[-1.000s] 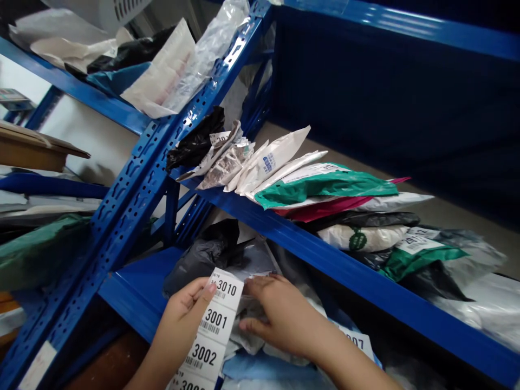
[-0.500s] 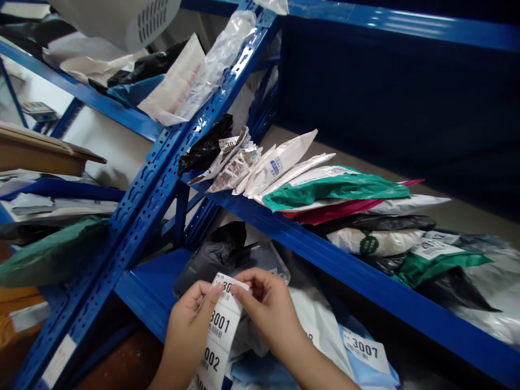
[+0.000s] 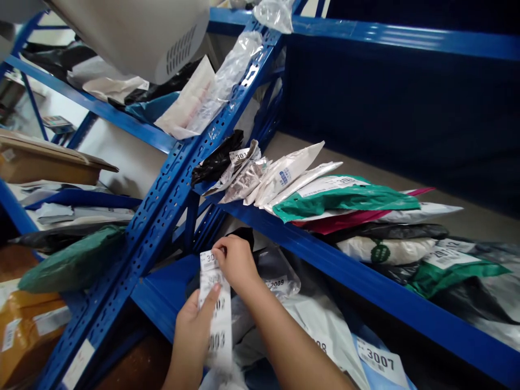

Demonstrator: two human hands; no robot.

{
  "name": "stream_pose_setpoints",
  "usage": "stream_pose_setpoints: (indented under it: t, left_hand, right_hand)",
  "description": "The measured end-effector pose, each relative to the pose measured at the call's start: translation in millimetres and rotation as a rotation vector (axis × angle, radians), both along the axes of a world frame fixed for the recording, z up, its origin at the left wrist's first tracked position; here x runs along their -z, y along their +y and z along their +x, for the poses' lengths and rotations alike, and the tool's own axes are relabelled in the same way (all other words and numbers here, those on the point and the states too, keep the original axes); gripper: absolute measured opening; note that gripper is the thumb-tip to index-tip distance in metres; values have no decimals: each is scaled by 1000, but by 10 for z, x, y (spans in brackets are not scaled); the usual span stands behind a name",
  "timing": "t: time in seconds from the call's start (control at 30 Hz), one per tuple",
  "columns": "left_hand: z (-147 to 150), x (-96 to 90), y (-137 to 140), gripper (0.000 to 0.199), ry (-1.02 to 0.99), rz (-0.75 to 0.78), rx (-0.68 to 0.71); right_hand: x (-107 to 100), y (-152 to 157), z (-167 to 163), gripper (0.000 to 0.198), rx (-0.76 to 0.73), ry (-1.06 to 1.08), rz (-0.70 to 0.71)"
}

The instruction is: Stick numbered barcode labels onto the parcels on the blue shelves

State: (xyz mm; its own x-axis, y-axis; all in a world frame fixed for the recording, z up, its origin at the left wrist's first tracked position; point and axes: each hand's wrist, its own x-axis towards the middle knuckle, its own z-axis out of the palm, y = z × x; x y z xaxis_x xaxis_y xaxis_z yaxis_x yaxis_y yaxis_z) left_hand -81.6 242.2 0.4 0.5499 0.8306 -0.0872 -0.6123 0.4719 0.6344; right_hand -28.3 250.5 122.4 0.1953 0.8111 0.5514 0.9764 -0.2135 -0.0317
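— Quickly, what are the hands doing?

— I see the left hand (image 3: 197, 325) pinching the lower part of a long white strip of numbered barcode labels (image 3: 215, 309), thumb on it. The right hand (image 3: 235, 260) grips the strip's top label.

— Where is it?

— Upright, over the grey plastic mailer bags (image 3: 280, 271) on the lower blue metal shelf (image 3: 166, 284).

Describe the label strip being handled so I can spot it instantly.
Start at the blue shelving rack and drop to its lowest shelf. There the left hand and right hand hold a white label strip upright; unlike the parcels' single stickers, it carries several stacked numbers.
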Motion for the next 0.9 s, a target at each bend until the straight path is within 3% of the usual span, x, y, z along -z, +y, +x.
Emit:
stream_pose_setpoints:
  t: [0.13, 0.23, 0.33, 0.37, 0.47, 0.6, 0.73, 0.9]
  left_hand:
    - [-139, 100, -83, 47, 147, 84, 39]
    - [-172, -20, 102, 43, 153, 155, -130]
    - [-47, -255, 480, 37, 272, 488, -333]
    - [11, -334, 609, 34, 357, 623, -351]
    - [123, -507, 876, 25, 477, 812, -292]
    - [28, -531, 854, 23, 599, 908, -306]
    - [-60, -353, 670, 31, 686, 912, -368]
    - [35, -110, 820, 30, 671, 755, -359]
  right_hand:
    - [-35, 235, 245, 11, 174, 38, -143]
    - [-54, 288, 352, 2, 236, 64, -225]
    - [-58, 256, 307, 31, 309, 41, -229]
    - [-55, 231, 271, 37, 333, 30, -219]
    - [-34, 105, 148, 34, 371, 2, -213]
    - [-3, -236, -53, 29, 330, -107, -236]
    - [115, -712, -263, 27, 239, -224, -295]
    - [689, -1335, -265, 26, 95, -233, -181]
